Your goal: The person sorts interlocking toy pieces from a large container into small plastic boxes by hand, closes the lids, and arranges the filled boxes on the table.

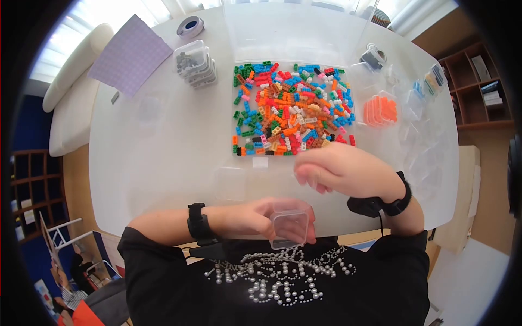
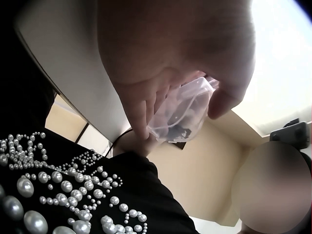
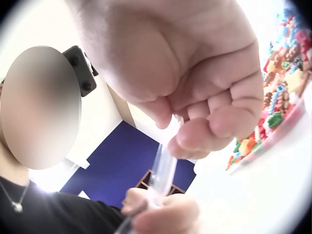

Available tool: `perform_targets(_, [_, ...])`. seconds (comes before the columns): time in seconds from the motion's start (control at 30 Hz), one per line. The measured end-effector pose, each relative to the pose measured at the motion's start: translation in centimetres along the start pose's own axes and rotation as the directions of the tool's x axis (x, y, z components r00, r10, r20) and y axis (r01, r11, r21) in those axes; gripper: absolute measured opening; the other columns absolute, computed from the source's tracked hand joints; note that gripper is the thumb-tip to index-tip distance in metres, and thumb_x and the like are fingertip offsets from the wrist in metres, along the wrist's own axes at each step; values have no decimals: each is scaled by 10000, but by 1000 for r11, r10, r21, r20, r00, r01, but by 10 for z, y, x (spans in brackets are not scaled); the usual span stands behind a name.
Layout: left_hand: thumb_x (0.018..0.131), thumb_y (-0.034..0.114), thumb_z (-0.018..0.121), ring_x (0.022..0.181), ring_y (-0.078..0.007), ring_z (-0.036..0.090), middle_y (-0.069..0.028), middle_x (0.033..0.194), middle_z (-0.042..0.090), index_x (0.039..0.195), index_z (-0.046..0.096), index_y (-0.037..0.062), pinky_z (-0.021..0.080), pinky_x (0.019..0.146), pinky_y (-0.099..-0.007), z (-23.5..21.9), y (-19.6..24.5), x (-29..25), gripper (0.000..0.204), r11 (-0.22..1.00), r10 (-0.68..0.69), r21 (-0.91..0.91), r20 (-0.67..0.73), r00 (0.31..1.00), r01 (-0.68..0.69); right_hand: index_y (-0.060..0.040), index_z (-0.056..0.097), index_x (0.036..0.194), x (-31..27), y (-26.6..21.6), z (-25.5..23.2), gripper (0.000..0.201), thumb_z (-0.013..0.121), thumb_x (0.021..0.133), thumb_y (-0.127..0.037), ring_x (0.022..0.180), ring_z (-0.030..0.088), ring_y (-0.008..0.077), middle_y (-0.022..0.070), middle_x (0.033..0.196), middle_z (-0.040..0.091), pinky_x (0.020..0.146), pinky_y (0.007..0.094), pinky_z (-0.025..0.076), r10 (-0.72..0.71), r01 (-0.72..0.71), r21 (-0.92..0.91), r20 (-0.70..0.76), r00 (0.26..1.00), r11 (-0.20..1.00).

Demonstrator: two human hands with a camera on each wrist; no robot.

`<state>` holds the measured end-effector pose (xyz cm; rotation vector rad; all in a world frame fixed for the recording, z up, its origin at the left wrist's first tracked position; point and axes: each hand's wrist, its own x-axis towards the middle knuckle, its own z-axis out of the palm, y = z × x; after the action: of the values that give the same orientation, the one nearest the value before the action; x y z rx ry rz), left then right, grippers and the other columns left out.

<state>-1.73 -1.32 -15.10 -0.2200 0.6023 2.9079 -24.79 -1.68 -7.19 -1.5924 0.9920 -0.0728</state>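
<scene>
My left hand [image 1: 255, 216] holds a small clear plastic box [image 1: 290, 228] close to the body, at the table's front edge. In the left wrist view the thumb and fingers sit on opposite sides of the box [image 2: 183, 112], and a dark patch shows through its wall. My right hand [image 1: 342, 169], blurred, hovers by the front edge of a tray [image 1: 242, 156] heaped with many-coloured building bricks [image 1: 293, 108]. In the right wrist view its fingers [image 3: 229, 119] curl in towards the thumb; I cannot tell whether something small is pinched there.
A clear square lid [image 1: 231, 183] and a white slip [image 1: 260, 162] lie before the tray. Stacked boxes [image 1: 193, 62], a tape roll [image 1: 190, 26] and a lilac sheet [image 1: 130, 57] are back left. Boxes of orange pieces [image 1: 380, 110] and clear containers [image 1: 424, 163] stand right.
</scene>
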Motion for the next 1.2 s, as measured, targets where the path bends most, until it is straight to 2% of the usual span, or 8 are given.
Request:
perform_targets(0.07, [697, 106, 636, 1297, -311, 473, -175, 1307, 524, 1363, 400, 21, 340, 1124, -441, -3, -1, 2, 712, 1000, 14, 6, 56, 998, -15, -34, 598, 925, 14, 14, 7, 176, 529, 957, -193, 738, 602, 307, 118, 762, 598, 649, 369, 469, -68, 20, -122, -409, 910, 992])
perform_targets(0.1, [697, 106, 636, 1297, -311, 473, -175, 1307, 524, 1363, 400, 21, 340, 1124, -441, 0, 0, 2, 712, 1000, 19, 3, 57, 998, -19, -34, 598, 925, 20, 20, 11, 176, 529, 957, -193, 738, 602, 307, 118, 762, 598, 649, 369, 469, -68, 19, -124, -405, 912, 992])
perform_targets(0.17, [656, 61, 565, 1292, -306, 471, -164, 1290, 530, 1367, 401, 34, 330, 1132, -438, 9, 5, 0, 731, 993, -32, -115, -19, 999, 29, -29, 595, 930, 31, 31, 17, 108, 586, 911, -134, 796, 599, 301, 116, 840, 589, 693, 370, 481, -336, -25, -488, -638, 693, 873])
perform_targets(0.3, [610, 38, 519, 1290, -304, 468, -151, 1279, 535, 1348, 430, 27, 325, 1137, -440, 0, -2, 4, 743, 996, -14, -89, -46, 999, 10, -24, 596, 913, 42, 35, 21, 89, 607, 837, -69, 889, 621, 294, 139, 950, 621, 756, 397, 511, -426, -122, -666, -595, 681, 736])
perform_targets(0.37, [702, 4, 513, 1264, -190, 470, -82, 1314, 511, 1362, 419, 22, 371, 1071, -341, -8, -7, 5, 666, 995, 27, -98, 106, 994, -17, -18, 598, 914, 44, 37, 19, 105, 607, 813, -47, 910, 604, 293, 134, 954, 598, 776, 380, 509, -405, -171, -712, -560, 723, 681])
perform_targets(0.5, [724, 42, 513, 1195, -197, 518, -92, 1270, 536, 1360, 427, 17, 404, 1034, -343, -8, -5, 1, 642, 993, -27, -110, 38, 999, 31, -23, 603, 927, 47, 41, 19, 125, 615, 804, -45, 905, 590, 286, 122, 931, 579, 792, 372, 505, -407, -137, -689, -563, 719, 711])
perform_targets(0.77, [936, 596, 480, 981, -221, 612, -137, 1134, 578, 1295, 464, 59, 463, 944, -402, -7, -5, 5, 647, 998, 41, -37, -84, 996, -45, -16, 624, 940, 45, 39, 16, 145, 635, 807, -73, 934, 581, 307, 132, 939, 568, 806, 384, 503, -378, -96, -657, -541, 751, 748])
perform_targets(1.2, [1039, 443, 324, 1175, -350, 572, -185, 1299, 527, 1325, 410, 120, 447, 1021, -429, -9, -8, 3, 440, 971, 196, -105, -162, 967, -215, -33, 579, 919, -2, -4, 9, 177, 649, 760, 0, 838, 571, 299, 109, 901, 536, 715, 370, 477, -384, 29, -511, -605, 697, 859])
